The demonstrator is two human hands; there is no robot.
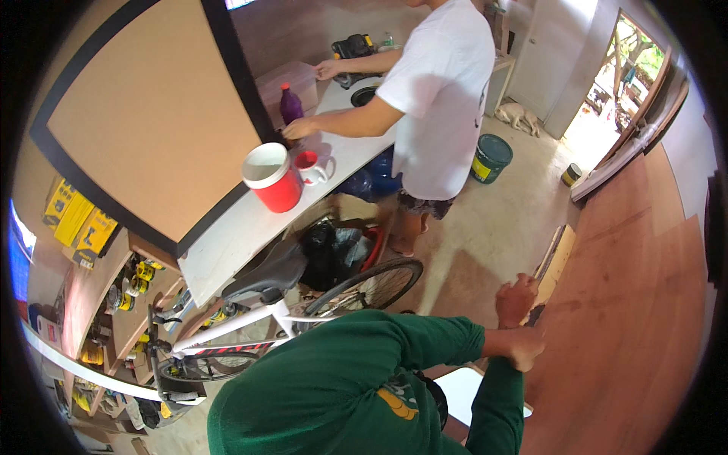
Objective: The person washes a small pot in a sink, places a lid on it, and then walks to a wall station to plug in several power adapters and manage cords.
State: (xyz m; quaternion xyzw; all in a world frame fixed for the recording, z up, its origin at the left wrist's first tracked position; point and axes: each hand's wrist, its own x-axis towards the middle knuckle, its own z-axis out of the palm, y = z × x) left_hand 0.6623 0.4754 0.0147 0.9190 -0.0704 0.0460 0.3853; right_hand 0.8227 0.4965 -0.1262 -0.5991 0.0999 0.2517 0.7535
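My two forearms, in dark green sleeves, come in from the lower edge and cross at the right. My left hand [524, 346] lies against my right wrist, just above the right cuff; its fingers are hidden. Above it my right hand [517, 297] is raised, its fingers loosely bent and slightly apart, with nothing seen in it. Close by stands a reddish-brown wooden panel [629, 296], and a yellowish wooden strip [557, 258] lies along its edge. Part of a white flat surface [461, 394] shows below my arms.
A white bicycle [227, 326] stands left of my arms. Beyond it, a person in a white shirt [447, 98] reaches over a white table [227, 243] bearing a red-and-white jug [277, 182], a mug [309, 167] and a purple bottle [290, 106]. A green bucket [493, 159] and a dog [518, 117] are on the floor.
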